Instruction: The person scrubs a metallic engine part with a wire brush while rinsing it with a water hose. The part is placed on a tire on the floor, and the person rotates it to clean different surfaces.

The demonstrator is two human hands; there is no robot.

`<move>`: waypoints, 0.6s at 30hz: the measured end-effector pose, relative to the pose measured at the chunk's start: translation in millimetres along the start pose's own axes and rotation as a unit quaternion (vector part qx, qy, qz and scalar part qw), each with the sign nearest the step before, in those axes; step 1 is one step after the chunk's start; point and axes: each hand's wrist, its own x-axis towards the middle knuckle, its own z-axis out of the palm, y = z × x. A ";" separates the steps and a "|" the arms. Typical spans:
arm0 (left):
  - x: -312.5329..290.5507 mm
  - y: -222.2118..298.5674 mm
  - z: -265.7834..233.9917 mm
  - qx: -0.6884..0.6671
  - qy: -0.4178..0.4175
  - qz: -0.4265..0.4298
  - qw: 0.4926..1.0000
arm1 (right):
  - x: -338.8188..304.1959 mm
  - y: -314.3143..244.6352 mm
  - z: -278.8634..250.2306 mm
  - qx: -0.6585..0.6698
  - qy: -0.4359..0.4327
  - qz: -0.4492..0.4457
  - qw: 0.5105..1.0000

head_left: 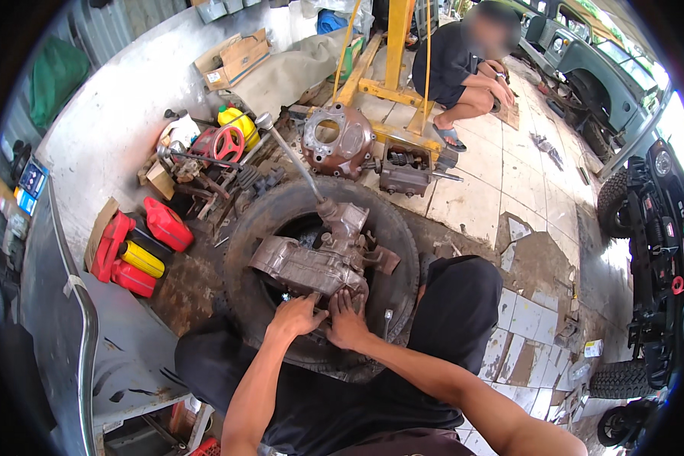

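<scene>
A greasy brown metal gearbox housing (311,266) lies across a worn tyre (239,220) between my knees. Its long gear lever (296,167) leans up and to the left. At the housing's near edge, my left hand (299,315) is closed with the fingertips pressed together; whatever they pinch is too small or hidden to make out. Right beside it, my right hand (347,319) rests on the near right end of the casing, fingers stretched along the metal. A socket wrench (388,323) lies on the tyre's right side.
Beyond the tyre stand a bell housing (338,140) and an opened gear case (406,169), near a yellow hoist frame (395,53). Red canisters (167,224) sit at left. Another person (452,68) squats at the back. Vehicles (661,228) line the right.
</scene>
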 end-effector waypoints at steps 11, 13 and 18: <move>-3.0 5.2 -8.1 -0.002 -0.011 -0.028 1.000 | 16.8 15.9 -3.6 0.011 0.064 0.021 0.998; -2.4 9.9 -12.7 -0.003 -0.025 -0.034 0.999 | 16.9 17.7 -13.2 0.038 0.045 0.031 0.998; 0.0 0.2 -4.9 0.006 -0.006 0.001 1.000 | 9.8 14.6 -6.1 -0.007 0.041 0.001 0.999</move>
